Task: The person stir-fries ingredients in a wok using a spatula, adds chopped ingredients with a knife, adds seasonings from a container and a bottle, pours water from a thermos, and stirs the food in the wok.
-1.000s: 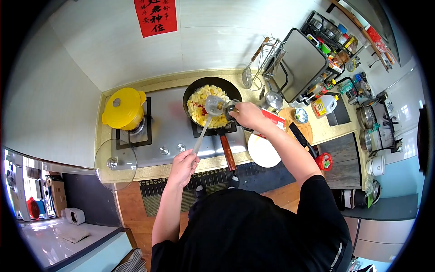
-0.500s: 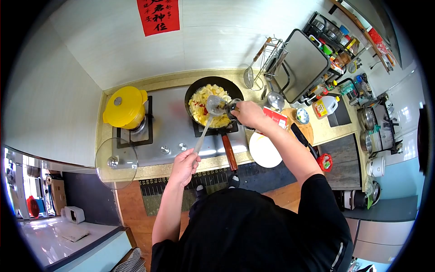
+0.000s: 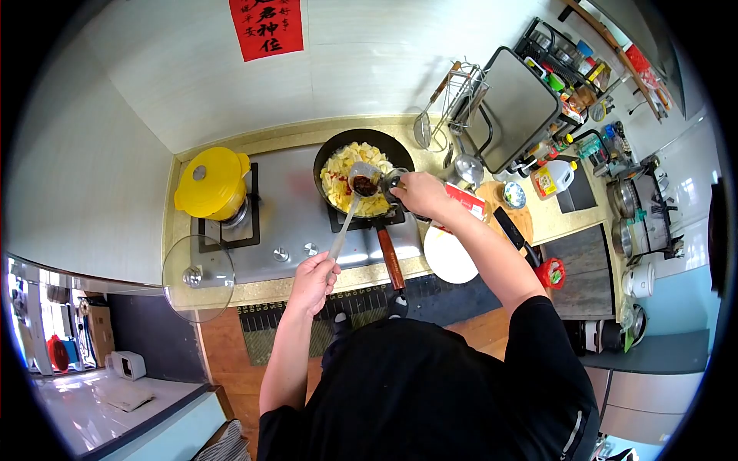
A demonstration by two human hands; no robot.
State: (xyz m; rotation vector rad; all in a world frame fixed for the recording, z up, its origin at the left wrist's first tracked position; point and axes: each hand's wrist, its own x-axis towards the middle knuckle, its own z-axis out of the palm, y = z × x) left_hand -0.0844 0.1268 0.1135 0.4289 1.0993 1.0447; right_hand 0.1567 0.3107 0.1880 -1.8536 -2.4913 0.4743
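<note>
My left hand [image 3: 314, 284] is closed round the handle of a light grey cooking spatula [image 3: 344, 230]. The spatula's head is over the black frying pan [image 3: 326, 146], with dark brown sauce [image 3: 364, 185] in it. Close beside that head, my right hand [image 3: 419, 194] grips a small dark glass bottle [image 3: 393, 181], tipped toward the spatula; my fingers hide part of it. Pale yellow chopped food [image 3: 350, 160] with a few red bits fills the pan. The pan's brown wooden handle [image 3: 390, 257] points toward me, untouched.
A yellow pot [image 3: 211, 184] stands on the left burner, and a glass lid [image 3: 197, 276] lies at the counter's left front edge. On the right are a white plate [image 3: 451, 257], a knife [image 3: 513, 234] on a round board [image 3: 520, 219], a small bowl [image 3: 513, 195] and an oil jug [image 3: 552, 179].
Dark sauce has appeared in the spatula's head, which held none of it half a second ago. Both hands have stayed almost where they were.
</note>
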